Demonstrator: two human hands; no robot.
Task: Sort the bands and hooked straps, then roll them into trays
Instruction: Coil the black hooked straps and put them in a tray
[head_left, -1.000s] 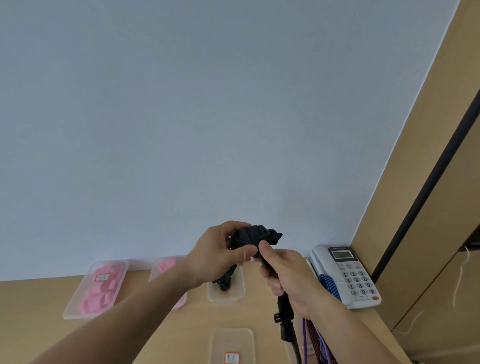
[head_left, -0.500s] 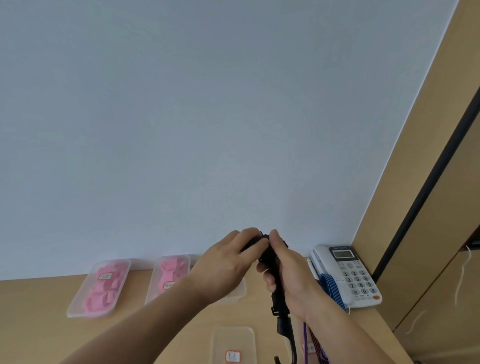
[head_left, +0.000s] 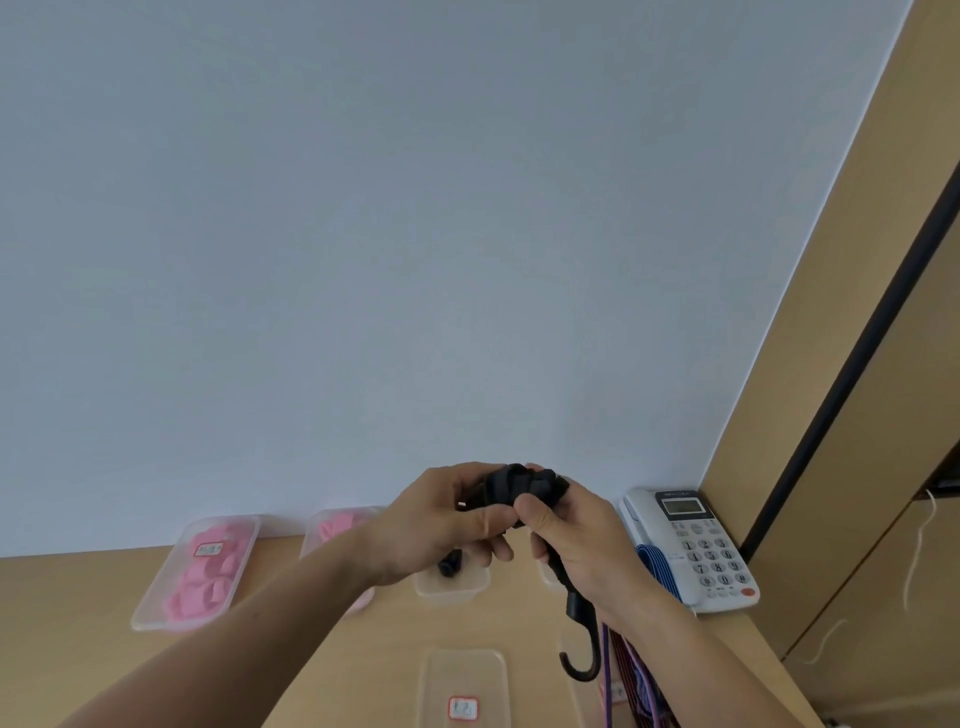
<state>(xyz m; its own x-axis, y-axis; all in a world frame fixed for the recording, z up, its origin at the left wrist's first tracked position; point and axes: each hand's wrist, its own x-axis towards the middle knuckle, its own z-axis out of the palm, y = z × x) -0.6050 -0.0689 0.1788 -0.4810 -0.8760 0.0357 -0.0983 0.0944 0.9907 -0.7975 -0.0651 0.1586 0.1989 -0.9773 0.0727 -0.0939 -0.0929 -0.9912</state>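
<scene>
A black hooked strap (head_left: 522, 488) is bunched into a coil between both hands, held above the wooden table (head_left: 322, 670). My left hand (head_left: 447, 525) grips the coil from the left, thumb on its front. My right hand (head_left: 576, 545) grips it from the right; the strap's tail hangs below this hand and ends in a black hook (head_left: 582, 660). A clear tray (head_left: 452, 584) behind my hands holds a black piece. An empty clear tray (head_left: 464, 686) with a red-edged label lies in front. Coloured straps (head_left: 636, 680) lie under my right forearm.
Two clear trays of pink rolled bands sit at the back left, one (head_left: 200, 569) in full view, the other (head_left: 332, 527) partly behind my left forearm. A white desk phone (head_left: 691, 545) with a blue band against it stands at the back right, beside a wooden cabinet (head_left: 857, 415).
The hanging tail has grown shorter as the strap was wound into the coil, and the hook has risen into view below my right hand. Both hands stay on the coil.
</scene>
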